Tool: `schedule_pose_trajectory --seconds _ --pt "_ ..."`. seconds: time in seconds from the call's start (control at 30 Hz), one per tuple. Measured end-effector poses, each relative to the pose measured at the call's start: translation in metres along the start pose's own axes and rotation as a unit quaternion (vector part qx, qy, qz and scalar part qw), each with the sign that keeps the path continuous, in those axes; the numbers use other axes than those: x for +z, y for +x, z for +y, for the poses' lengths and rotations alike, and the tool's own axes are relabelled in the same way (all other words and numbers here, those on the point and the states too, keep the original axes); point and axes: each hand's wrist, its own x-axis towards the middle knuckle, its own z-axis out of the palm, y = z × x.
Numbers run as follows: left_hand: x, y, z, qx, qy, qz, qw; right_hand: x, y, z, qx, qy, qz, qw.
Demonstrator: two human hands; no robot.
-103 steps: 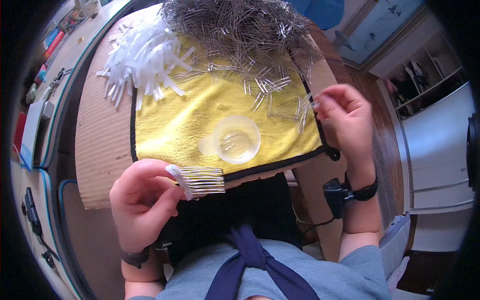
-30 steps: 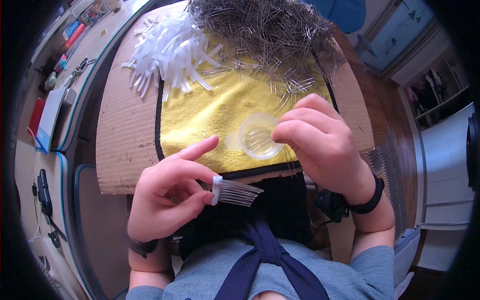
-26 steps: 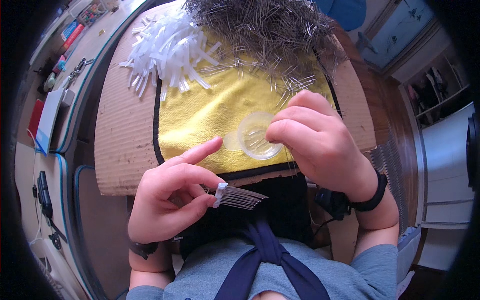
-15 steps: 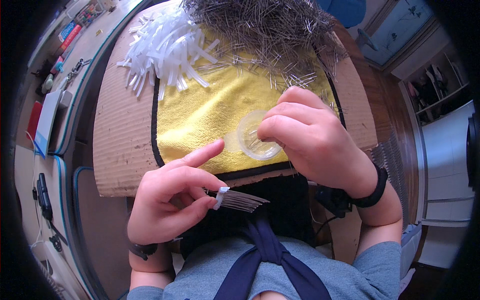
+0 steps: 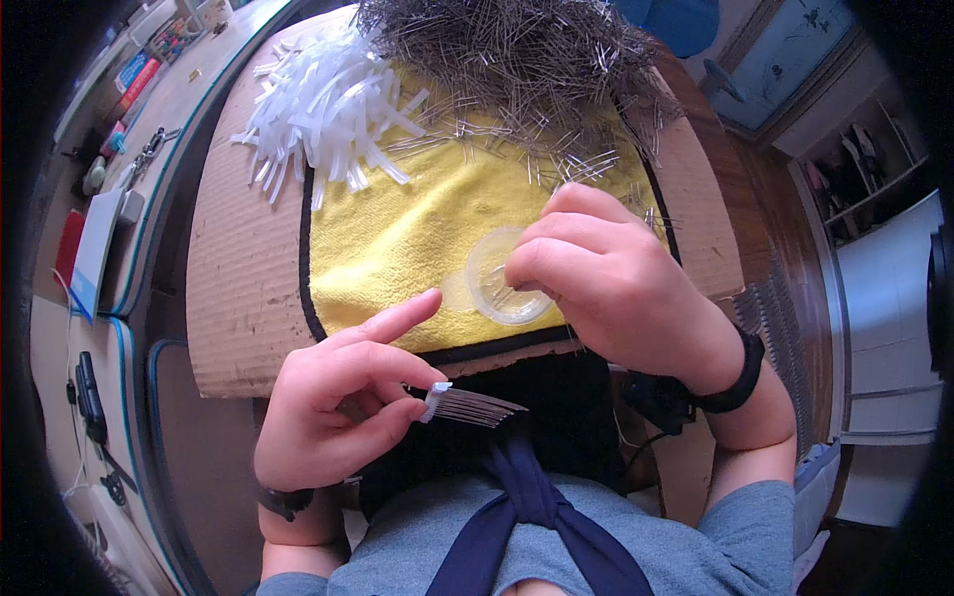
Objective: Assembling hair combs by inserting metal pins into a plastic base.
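Observation:
My left hand point(image 5: 343, 402) pinches a small white strip point(image 5: 434, 400) between thumb and fingers, its index finger stretched out. A row of thin metal pins point(image 5: 477, 407) sticks out from that strip to the right, like comb teeth. My right hand point(image 5: 606, 263) is closed in a pinch over a shallow clear round dish point(image 5: 487, 305). A few thin metal pieces seem to lie in the dish, and the fingertips hide what they grip, if anything. The dish sits on a yellow cloth point(image 5: 373, 258) with a black border.
Beyond my hands lies a large tangled heap of metal pins point(image 5: 507, 60), spilling loose ones onto the cloth. White plastic strips point(image 5: 333, 109) are piled to its left. Brown cardboard point(image 5: 238, 268) carries everything. A desk point(image 5: 189, 99) runs along the left, and wooden floor shows at right.
The right hand has shifted slightly left over the dish, fingertips still pinched. The left hand keeps the pin-lined strip, now tilted a little lower. The whole view has moved slightly.

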Motion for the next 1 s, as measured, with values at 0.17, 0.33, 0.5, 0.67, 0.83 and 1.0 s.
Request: schedule_pose_trajectory --seconds 0.17,0.33,0.5,0.67,0.83,1.0 --pt "-0.002 0.001 0.000 -0.007 0.005 -0.005 1.000 0.002 0.001 0.003 0.010 -0.006 0.052 0.999" --pt "-0.002 -0.002 -0.003 -0.013 -0.037 0.019 0.999 -0.003 -0.004 -0.001 0.018 -0.024 0.112 0.993" --pt "-0.005 0.001 -0.007 0.008 -0.151 0.190 0.970 0.004 -0.014 -0.009 0.072 0.033 0.183 0.980" --pt "0.005 0.017 -0.004 0.013 -0.241 0.272 0.931 0.025 -0.023 -0.025 0.191 0.231 0.296 0.907" --pt "0.017 0.022 -0.003 0.012 -0.257 0.240 0.936 0.031 -0.024 -0.041 0.157 0.261 0.333 0.892" --pt "0.020 0.024 -0.003 0.024 -0.290 0.184 0.939 0.033 -0.022 -0.044 0.115 0.215 0.310 0.919"
